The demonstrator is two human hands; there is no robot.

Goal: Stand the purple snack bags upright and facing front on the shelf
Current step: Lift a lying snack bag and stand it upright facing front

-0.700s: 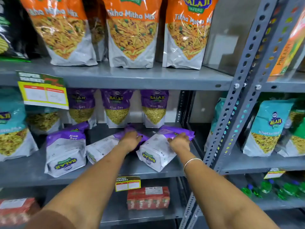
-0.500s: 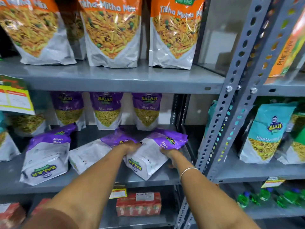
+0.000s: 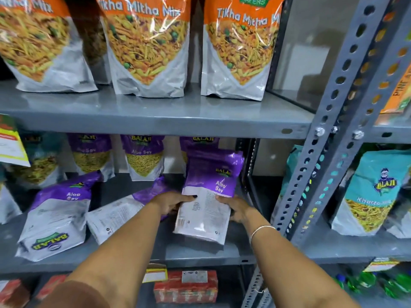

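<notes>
A purple and white Aloo Sev bag stands nearly upright on the grey middle shelf, its printed back side toward me. My left hand grips its left edge and my right hand grips its right edge. Two more purple bags lie flat to the left: one near the shelf's left end, one partly under my left forearm. Three purple bags stand upright facing front along the back of the shelf; the rightmost is mostly hidden behind the held bag.
Large orange Tikha Mitha Mix bags fill the shelf above. A slotted grey upright stands just right of the held bag. Teal snack bags sit on the neighbouring rack. A red carton pack and price tags are on the shelf below.
Both hands have tipped the right-hand purple bag up from lying flat to nearly upright. The camera has moved closer and slightly left.
</notes>
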